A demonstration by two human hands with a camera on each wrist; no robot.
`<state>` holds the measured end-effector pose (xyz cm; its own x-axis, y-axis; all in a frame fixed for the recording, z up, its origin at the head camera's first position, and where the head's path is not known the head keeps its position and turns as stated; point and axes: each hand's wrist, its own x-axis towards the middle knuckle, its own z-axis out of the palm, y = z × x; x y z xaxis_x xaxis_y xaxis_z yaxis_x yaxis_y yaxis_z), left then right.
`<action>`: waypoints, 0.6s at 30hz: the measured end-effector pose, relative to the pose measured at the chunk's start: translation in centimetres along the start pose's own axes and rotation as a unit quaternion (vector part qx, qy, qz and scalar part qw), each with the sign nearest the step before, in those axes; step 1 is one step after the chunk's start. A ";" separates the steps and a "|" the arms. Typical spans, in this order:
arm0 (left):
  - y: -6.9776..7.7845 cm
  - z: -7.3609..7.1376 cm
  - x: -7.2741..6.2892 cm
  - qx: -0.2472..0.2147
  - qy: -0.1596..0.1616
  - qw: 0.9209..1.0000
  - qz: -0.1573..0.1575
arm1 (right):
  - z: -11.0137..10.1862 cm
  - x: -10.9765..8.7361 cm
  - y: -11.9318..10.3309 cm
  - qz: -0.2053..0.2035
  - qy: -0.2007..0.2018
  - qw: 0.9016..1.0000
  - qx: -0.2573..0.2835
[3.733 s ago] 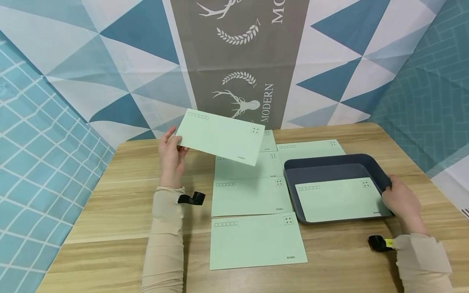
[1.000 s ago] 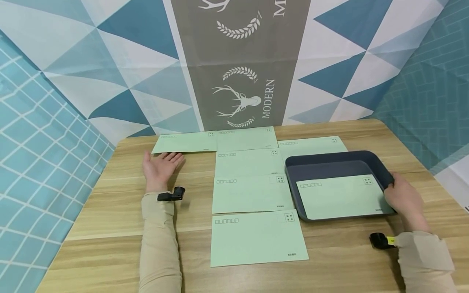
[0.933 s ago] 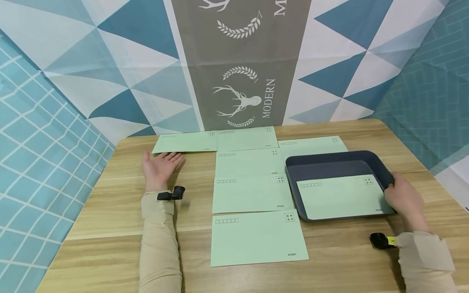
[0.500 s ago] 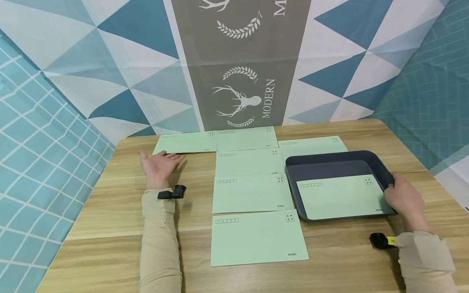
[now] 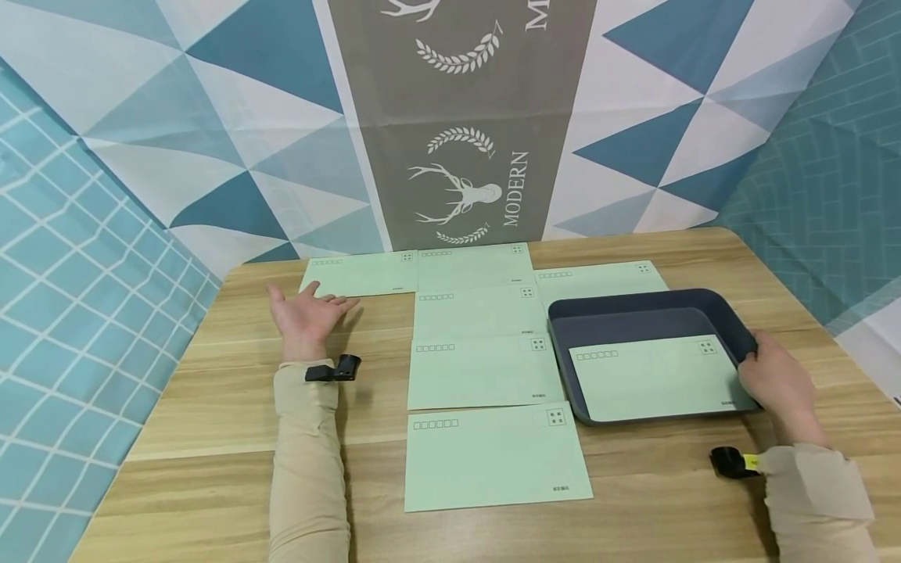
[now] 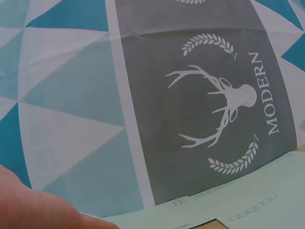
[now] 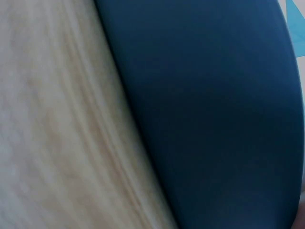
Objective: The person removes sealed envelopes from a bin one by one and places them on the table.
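Observation:
My left hand (image 5: pixel 307 319) is palm up with its fingers spread, holding nothing, just in front of the far-left pale green envelope (image 5: pixel 360 273). One fingertip overlaps that envelope's near edge; whether it touches is unclear. In the left wrist view, part of the hand (image 6: pixel 43 207) shows at the lower left. On the other side, my right hand (image 5: pixel 777 383) grips the right rim of a dark grey tray (image 5: pixel 626 324). Inside the tray lies another envelope (image 5: pixel 655 383). The tray's outer wall (image 7: pixel 205 109) fills much of the right wrist view, where the hand is almost out of sight.
A column of envelopes runs down the middle of the wooden table (image 5: pixel 211 422), from a back one (image 5: pixel 475 266) to the nearest one (image 5: pixel 496 461). Another envelope (image 5: pixel 598 281) is partly covered by the tray. A patterned cloth (image 5: pixel 464 102) hangs behind the table.
The envelope that my left hand held up earlier now lies flat at the table's back left. That hand has let go and turned palm up. My right hand stays on the tray.

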<state>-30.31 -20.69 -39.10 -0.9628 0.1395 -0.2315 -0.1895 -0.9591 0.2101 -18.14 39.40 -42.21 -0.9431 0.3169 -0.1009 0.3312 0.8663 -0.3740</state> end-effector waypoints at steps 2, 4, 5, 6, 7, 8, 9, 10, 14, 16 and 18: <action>-0.3 0.6 -0.2 0.010 0.002 1.000 0.010 | 0.0 0.0 0.0 0.003 -0.002 1.000 0.002; -0.8 1.4 -0.5 0.022 0.015 0.999 0.033 | 0.0 0.0 0.0 0.006 -0.003 1.000 0.003; -1.1 1.8 -0.6 0.027 0.028 0.998 0.050 | -0.1 0.0 -0.1 0.005 -0.003 1.000 0.003; -1.4 2.3 -0.8 0.032 0.048 0.996 0.071 | -0.1 0.0 -0.1 0.004 -0.002 1.000 0.004; -1.9 2.8 -0.9 0.037 0.069 0.993 0.092 | -0.1 0.0 -0.1 0.003 -0.002 1.000 0.004; -2.4 3.3 -0.9 0.042 0.090 0.989 0.114 | -0.1 -0.1 -0.1 0.002 -0.002 1.000 0.004; -3.0 3.8 -1.0 0.055 0.108 0.983 0.135 | -0.1 -0.1 -0.1 0.001 -0.002 1.000 0.004; -3.6 4.2 -1.0 0.067 0.125 0.978 0.151 | -0.1 -0.1 -0.1 -0.001 -0.002 1.000 0.004; -6.7 5.6 -1.0 0.154 0.127 0.961 0.191 | -0.1 -0.1 0.0 -0.001 0.000 1.000 0.004; -8.4 6.3 -1.2 0.203 0.109 0.952 0.201 | -0.1 -0.1 0.1 -0.001 0.002 1.000 0.003; -10.2 7.0 -1.6 0.259 0.087 0.939 0.207 | -0.1 -0.1 0.1 0.000 0.002 1.000 0.003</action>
<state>-28.21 -9.44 -34.27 -0.9369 -0.3049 -0.1710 0.0819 -0.6670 0.7406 -18.02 39.55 -42.17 -0.9431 0.3182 -0.0961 0.3303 0.8645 -0.3789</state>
